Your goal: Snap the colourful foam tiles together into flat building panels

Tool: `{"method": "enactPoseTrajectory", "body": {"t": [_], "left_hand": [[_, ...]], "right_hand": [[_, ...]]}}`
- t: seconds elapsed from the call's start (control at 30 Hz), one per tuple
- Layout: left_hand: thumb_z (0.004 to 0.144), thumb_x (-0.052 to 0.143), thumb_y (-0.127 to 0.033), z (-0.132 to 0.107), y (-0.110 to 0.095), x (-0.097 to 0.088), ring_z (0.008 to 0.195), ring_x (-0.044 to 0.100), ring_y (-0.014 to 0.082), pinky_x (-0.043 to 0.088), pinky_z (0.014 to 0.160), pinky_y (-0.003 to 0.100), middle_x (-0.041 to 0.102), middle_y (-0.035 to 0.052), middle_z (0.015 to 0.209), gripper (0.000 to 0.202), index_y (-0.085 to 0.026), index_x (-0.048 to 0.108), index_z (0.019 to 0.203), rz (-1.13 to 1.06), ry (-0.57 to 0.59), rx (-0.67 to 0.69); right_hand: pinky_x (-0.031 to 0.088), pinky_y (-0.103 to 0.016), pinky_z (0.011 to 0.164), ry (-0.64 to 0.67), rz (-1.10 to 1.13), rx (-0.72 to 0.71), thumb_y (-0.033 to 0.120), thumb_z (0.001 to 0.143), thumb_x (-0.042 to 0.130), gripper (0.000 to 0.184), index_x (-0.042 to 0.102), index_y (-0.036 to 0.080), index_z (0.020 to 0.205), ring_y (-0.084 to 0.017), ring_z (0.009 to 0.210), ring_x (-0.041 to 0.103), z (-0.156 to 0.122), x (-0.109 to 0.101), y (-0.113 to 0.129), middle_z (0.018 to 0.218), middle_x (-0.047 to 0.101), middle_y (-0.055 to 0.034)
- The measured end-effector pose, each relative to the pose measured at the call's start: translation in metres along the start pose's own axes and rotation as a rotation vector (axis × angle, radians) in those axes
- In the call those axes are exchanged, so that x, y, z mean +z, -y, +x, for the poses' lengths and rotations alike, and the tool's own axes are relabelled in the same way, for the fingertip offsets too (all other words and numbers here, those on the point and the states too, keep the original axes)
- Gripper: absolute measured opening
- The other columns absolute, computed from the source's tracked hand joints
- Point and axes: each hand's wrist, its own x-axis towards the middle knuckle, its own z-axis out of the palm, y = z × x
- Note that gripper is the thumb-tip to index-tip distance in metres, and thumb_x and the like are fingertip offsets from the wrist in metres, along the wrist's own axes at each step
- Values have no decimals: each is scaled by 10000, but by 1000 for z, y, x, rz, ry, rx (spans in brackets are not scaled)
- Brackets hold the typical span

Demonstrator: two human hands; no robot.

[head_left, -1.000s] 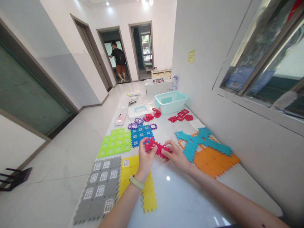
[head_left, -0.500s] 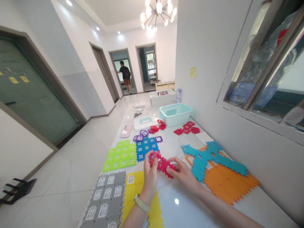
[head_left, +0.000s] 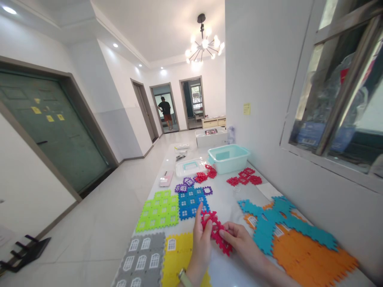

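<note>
head view, what's the widest thing in sight?

a pale tiled hall floor (head_left: 89, 211) runs along the left side of a long white table (head_left: 223, 187). a wall with a window (head_left: 332, 91) closes off its right side, and a person (head_left: 165, 111) stands in a far doorway.

and on the table?

a teal plastic tub (head_left: 228, 159) sits at the far end. the grey panel (head_left: 140, 255) lies right at the left edge, and the orange panel (head_left: 308, 255) reaches close to the right edge. the lime panel (head_left: 158, 211) and blue panel (head_left: 191, 203) lie further up, with white tabletop showing between the blue and the teal panel (head_left: 269, 223).

the hands?

the left hand (head_left: 202, 249) and right hand (head_left: 241, 241) are near the yellow panel (head_left: 176, 255). their fingers (head_left: 226, 234) close on a red interlocking chain (head_left: 217, 235), holding it between them.
</note>
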Motion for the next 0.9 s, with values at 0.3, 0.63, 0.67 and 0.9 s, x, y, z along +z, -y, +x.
{"method": "enactPoseTrajectory", "body": {"t": [0.3,0.63,0.67,0.9], "left_hand": [[830,680,-491,1,12,-4,1259,534,262,423,1049,326,526,112,1415,638,-235,478,1378,43,-60,-20],[880,606,-516,1,5,-3,1049,639,225,486,943,325,623,111,1262,598,-224,439,1374,56,28,-13],[877,610,-514,2,6,-3,1016,650,221,491,932,325,636,108,1238,603,-225,438,1377,50,30,-20],[841,642,-312,6,1,-8,1255,529,256,384,1083,350,575,104,1356,483,-206,561,1304,181,8,16]], "right_hand": [[279,-251,502,-9,-38,3,641,784,637,488,537,172,694,-108,507,410,2,-1,-2,574,533,14],[242,-245,495,-4,2,7,639,789,647,489,521,175,698,-99,491,382,3,-2,-7,545,498,36],[247,-244,493,1,7,12,639,789,647,489,520,176,700,-99,488,384,3,-2,-7,545,503,35],[376,-258,535,1,-89,-17,584,839,613,405,598,180,861,-150,566,538,-2,-5,10,655,633,-7]]}}
